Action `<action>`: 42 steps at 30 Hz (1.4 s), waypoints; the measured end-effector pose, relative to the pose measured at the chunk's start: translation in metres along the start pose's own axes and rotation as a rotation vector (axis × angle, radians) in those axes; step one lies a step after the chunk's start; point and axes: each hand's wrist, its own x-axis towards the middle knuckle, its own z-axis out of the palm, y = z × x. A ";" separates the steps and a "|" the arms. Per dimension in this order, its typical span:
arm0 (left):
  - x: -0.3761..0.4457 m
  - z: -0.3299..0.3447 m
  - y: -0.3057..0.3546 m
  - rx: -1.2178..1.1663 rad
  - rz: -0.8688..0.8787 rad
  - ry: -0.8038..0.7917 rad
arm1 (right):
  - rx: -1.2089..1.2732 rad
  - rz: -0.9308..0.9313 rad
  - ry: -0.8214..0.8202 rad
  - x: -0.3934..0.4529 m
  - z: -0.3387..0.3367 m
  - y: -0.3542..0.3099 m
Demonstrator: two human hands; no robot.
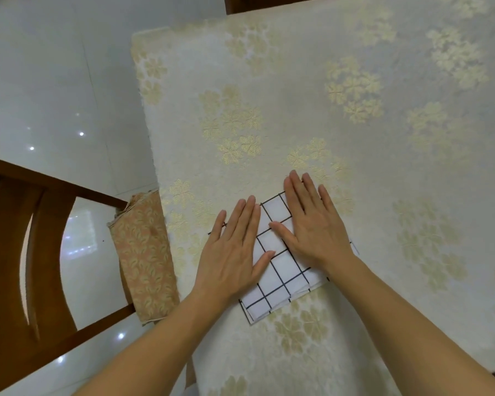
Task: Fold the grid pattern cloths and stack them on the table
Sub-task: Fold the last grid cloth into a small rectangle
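Note:
A white cloth with a black grid pattern (280, 275) lies folded into a small layered square on the table (355, 132), near its front left part. My left hand (232, 247) presses flat on the cloth's left side, fingers straight and together. On its right side my right hand (312, 221) also lies flat, fingertips reaching past the far edge onto the tablecloth. Several stacked edges show at the cloth's near corner.
The table is covered with a cream cloth with gold flower print. A wooden chair (26, 252) stands at the left, with a peach patterned cloth (143, 252) hanging beside the table's edge. Glossy white floor tiles (40, 81) lie beyond.

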 end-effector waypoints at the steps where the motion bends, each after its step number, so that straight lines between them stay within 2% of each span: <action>1: -0.002 -0.002 0.001 -0.005 -0.003 0.007 | 0.014 0.029 0.010 -0.003 -0.002 -0.003; 6: -0.020 0.003 0.020 0.002 0.122 0.011 | 0.085 0.101 0.042 -0.046 0.003 -0.024; 17: -0.027 0.002 -0.001 0.040 0.100 -0.014 | 0.112 0.231 0.005 -0.067 0.008 -0.016; 23: -0.027 -0.001 -0.010 0.041 0.118 -0.051 | 0.106 0.240 -0.013 -0.070 0.001 -0.016; 29: 0.002 -0.015 -0.033 0.049 0.320 -0.076 | 0.115 0.330 -0.008 -0.075 0.000 -0.025; 37: 0.015 -0.029 -0.040 -0.052 0.382 -0.139 | 0.166 0.335 -0.040 -0.076 -0.010 -0.024; 39: 0.044 -0.045 -0.034 -0.100 0.516 -0.117 | 0.215 0.409 0.047 -0.080 -0.015 -0.022; 42: 0.108 -0.062 -0.011 -0.095 0.810 -0.082 | 0.201 0.596 0.190 -0.092 -0.013 -0.018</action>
